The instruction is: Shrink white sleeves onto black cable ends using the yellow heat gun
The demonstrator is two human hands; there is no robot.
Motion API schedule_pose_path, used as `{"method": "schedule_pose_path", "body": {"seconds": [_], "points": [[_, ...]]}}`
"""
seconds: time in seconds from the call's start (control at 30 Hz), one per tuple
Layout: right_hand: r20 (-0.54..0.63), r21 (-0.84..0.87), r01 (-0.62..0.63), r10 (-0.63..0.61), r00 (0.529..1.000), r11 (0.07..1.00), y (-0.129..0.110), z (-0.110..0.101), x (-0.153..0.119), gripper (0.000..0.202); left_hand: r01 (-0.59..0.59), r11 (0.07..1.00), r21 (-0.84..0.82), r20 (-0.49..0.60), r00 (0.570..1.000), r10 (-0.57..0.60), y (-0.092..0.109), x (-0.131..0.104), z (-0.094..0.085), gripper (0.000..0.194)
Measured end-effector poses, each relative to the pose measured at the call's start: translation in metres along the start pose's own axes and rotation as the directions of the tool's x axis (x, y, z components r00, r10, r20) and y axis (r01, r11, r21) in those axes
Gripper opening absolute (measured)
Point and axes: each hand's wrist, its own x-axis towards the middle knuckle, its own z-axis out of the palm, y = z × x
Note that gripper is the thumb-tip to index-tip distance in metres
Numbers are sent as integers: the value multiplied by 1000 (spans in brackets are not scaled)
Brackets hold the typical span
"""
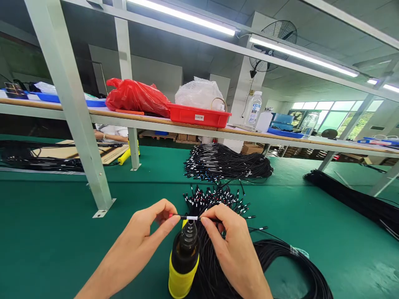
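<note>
Between my two hands a thin black cable (183,217) is stretched level, with a white sleeve (192,218) around its middle and a red tip at the left end. My left hand (149,232) pinches the red-tipped end between thumb and forefinger. On the other side of the sleeve, my right hand (229,238) pinches the cable the same way. Just below the sleeve is the nozzle of an upright yellow and black heat gun (183,265); I cannot tell whether they touch. Behind the hands lies a bundle of black cables (212,199) with white-marked ends, partly hidden by my right hand.
A larger cable bundle (230,162) lies farther back on the green table (149,166). Coiled cable (311,270) sits at right front. A metal post (77,124) stands at left. The shelf above carries a red tray (199,118), a red bag (137,97) and a bottle (254,110).
</note>
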Motion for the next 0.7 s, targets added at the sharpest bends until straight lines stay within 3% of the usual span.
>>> {"method": "schedule_pose_path", "body": {"seconds": [0.2,0.7], "points": [[-8,14,9,-9,1000,1000,-2,-1,1,18,-33,994,108,-14,999,35,-6,4,3,52],[-27,51,-24,25,999,998,-2,-2,1,15,-71,995,72,-45,996,74,0,2,0,37]]}}
